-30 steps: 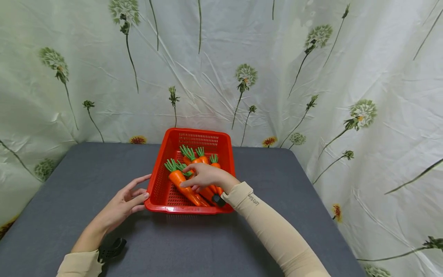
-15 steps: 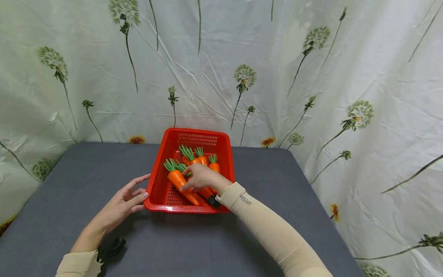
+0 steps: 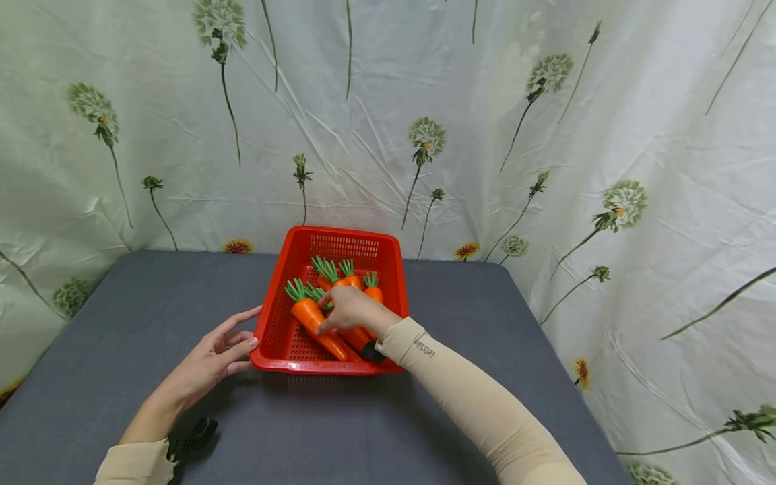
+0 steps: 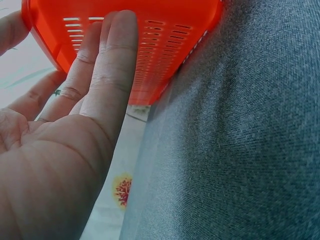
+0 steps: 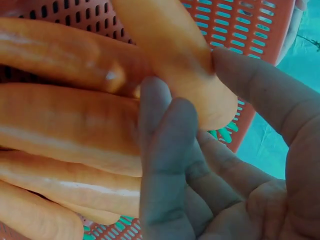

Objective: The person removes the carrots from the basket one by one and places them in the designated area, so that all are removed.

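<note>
Several glossy orange carrots with green tops lie in a red perforated plastic basket (image 3: 267, 337) in the head view. My right hand (image 3: 351, 310) reaches into it and pinches the leftmost carrot (image 3: 312, 320) between thumb and fingers. Up close in the right wrist view, the thumb is on one side of that carrot (image 5: 175, 45) and fingertips are on the other, beside more carrots (image 5: 65, 125). My left hand (image 3: 212, 357) touches the basket's left side from outside. In the left wrist view, its nearly straight fingers (image 4: 117, 60) lie along the basket wall (image 4: 165, 40).
The basket stands on a table with a dark grey cloth (image 3: 339, 431). Behind and to the right hangs a pale curtain (image 3: 364, 135) printed with dandelions. A black device (image 3: 197, 434) sits at the left wrist, another (image 3: 372, 352) at the right wrist.
The whole scene shifts slightly in the head view. My right hand settles a little to the left onto the leftmost carrot. The left hand stays against the basket.
</note>
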A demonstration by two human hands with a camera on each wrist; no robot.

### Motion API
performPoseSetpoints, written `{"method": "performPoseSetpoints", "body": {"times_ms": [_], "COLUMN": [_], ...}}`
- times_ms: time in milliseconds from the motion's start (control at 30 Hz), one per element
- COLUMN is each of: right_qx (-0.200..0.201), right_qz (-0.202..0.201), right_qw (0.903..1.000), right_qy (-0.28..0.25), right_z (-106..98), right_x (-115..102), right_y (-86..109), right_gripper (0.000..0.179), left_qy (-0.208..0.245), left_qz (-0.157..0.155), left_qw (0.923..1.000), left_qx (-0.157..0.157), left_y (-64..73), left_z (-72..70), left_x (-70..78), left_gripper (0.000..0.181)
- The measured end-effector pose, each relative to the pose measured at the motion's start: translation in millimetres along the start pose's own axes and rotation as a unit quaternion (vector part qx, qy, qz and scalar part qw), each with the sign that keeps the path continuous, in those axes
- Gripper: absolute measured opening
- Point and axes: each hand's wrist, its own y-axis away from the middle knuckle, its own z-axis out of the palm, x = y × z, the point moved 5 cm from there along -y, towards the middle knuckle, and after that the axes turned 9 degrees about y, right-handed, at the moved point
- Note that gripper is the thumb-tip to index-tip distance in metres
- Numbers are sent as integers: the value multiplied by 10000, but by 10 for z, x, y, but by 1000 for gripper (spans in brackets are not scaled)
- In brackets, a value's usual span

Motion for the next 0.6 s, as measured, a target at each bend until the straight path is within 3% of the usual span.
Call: {"method": "performPoseSetpoints", "body": {"times_ms": [367, 600], "right_qx": [-120, -397], "right_qz": [19, -31], "right_qw": [9992, 9958], "right_qy": [-382, -829], "right_z": [8, 15], "right_x": [1, 31], "right_y": [10, 15], "right_gripper": [50, 47], "left_qy": [13, 166], "left_qz": [5, 76], "left_qw": [10000, 9998], "left_qx": [3, -65], "left_y": [17, 12], "left_z": [9, 15], "left_x": [8, -3], "left_gripper": [63, 63]}}
